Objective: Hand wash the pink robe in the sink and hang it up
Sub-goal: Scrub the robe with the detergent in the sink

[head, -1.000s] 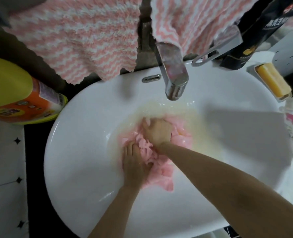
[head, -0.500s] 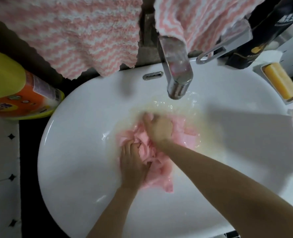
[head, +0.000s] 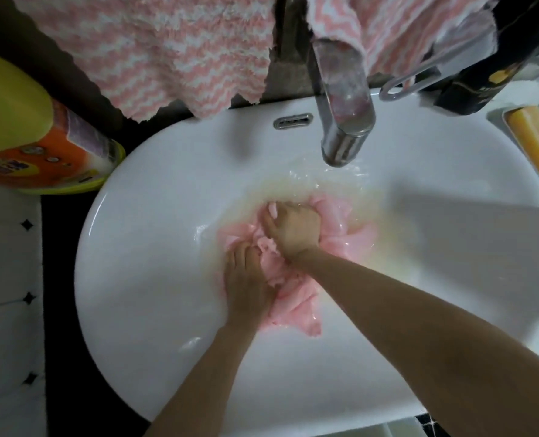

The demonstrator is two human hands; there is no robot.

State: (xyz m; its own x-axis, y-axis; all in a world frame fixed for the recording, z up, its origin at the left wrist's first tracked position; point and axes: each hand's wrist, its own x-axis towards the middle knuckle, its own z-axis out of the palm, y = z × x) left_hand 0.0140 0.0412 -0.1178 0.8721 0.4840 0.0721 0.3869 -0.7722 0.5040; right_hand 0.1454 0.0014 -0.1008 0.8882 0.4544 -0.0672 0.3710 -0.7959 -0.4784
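The pink robe (head: 296,298) lies bunched and wet at the bottom of the white sink (head: 154,279), in shallow water. My right hand (head: 293,228) grips a fistful of the cloth at its far end, fingers curled into it. My left hand (head: 249,279) holds the near left part of the bundle, fingers bent down into the folds. Both hands touch each other over the cloth. The chrome faucet (head: 343,121) hangs over the basin just beyond my right hand.
A pink-and-white striped towel (head: 167,48) hangs behind the sink. A yellow and orange detergent bottle (head: 31,143) lies at the left rim. A yellow soap bar (head: 536,143) sits in a dish at the right rim, next to a dark bottle (head: 482,74).
My right hand has pushed a little farther toward the faucet with its fistful of cloth. My left hand stays on the near part of the bundle.
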